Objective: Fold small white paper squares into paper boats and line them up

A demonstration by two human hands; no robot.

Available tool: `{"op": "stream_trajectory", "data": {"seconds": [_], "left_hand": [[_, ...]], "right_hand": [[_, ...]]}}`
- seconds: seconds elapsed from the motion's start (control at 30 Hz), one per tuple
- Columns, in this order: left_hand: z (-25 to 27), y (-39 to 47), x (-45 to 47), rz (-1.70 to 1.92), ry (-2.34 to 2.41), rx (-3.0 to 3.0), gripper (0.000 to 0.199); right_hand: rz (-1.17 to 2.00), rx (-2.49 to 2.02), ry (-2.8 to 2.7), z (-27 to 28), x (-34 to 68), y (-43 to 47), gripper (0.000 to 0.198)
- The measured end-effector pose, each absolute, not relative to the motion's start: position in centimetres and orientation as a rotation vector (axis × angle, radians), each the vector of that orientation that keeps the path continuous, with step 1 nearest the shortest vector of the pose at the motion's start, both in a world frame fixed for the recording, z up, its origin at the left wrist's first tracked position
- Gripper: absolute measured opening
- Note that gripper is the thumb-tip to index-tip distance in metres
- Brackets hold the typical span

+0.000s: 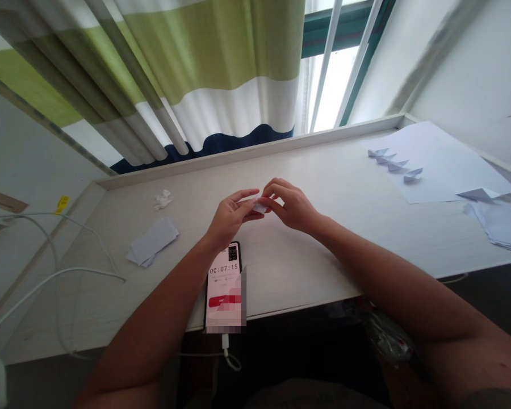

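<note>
Together, my left hand [232,218] and right hand [292,207] are gripping a small white paper [259,208] between thumbs and fingers, just above the middle of a pale desk [289,272]. My fingers are partly covering the paper, so I am not managing to tell its full shape. Near my left forearm, a phone [223,272] is lying face up at the desk's front edge, its screen showing 00:07:15 and a white plug sitting at its lower end. Farther left, a small stack of paper slips [153,241] is resting below a crumpled tissue [163,199]. Across to my right, four small folded papers [394,163] are lining the left edge of a large white sheet [443,162], while a paper pile [505,224] is lying by its near corner. Behind the desk, a striped curtain [217,51] is hanging beside the window.
</note>
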State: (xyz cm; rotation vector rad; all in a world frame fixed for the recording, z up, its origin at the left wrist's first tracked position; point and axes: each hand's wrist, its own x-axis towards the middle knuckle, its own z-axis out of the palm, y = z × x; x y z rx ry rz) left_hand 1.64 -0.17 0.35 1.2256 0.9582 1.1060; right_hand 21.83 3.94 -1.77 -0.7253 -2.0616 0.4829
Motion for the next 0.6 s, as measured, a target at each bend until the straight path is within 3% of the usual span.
{"op": "stream_trajectory", "data": {"seconds": [0.13,0.6], "left_hand": [[0.43,-0.34,1.82,1.155,0.913,1.321,0.038],[0.49,-0.12,1.58,1.291,0.953,1.414,0.042]], "right_hand": [[0.468,-0.719,-2.008,-1.68,21.87,3.96,0.022],[0.594,-0.623,-1.933,-1.13,22.05,3.97,0.027]]}}
